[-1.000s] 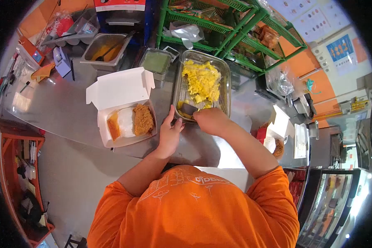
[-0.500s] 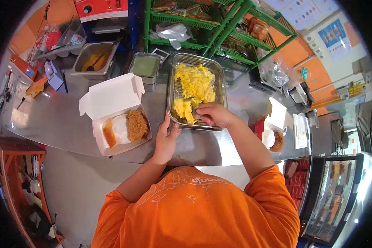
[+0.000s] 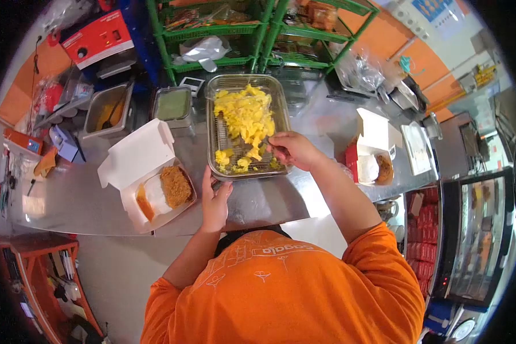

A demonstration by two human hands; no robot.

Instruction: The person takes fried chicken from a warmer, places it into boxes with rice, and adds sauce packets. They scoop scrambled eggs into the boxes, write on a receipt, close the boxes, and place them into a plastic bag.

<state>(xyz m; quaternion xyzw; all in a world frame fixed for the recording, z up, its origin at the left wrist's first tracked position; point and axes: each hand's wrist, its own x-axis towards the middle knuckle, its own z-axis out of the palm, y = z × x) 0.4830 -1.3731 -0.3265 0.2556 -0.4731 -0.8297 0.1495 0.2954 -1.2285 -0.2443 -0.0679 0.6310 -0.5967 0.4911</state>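
Observation:
A clear ridged tray (image 3: pixel 280 123) holds yellow scrambled egg (image 3: pixel 247 114), heaped at the far side, with smaller pieces near the front. My left hand (image 3: pixel 215 206) grips the tray's near left corner, its fingers partly under the rim. Over the tray's right side, my right hand (image 3: pixel 297 151) is closed on a small utensil that looks like a spoon, mostly hidden by the fingers, with its tip at the egg. To the left lies an open white box (image 3: pixel 137 152) with fried chicken (image 3: pixel 175 187), white rice (image 3: pixel 153 192) and an orange-brown sauce packet (image 3: pixel 144 202).
A second open box (image 3: pixel 374 126) with rice and chicken stands at the right. Behind are a green-filled container (image 3: pixel 174 106), a steel pan (image 3: pixel 92 117) with a ladle, and green racks (image 3: pixel 215 30). The steel counter's front edge (image 3: pixel 252 223) runs before me.
My right hand has shifted toward the tray's right side. The egg at the near left has been pushed back and scattered, baring more tray bottom. The camera view has turned slightly.

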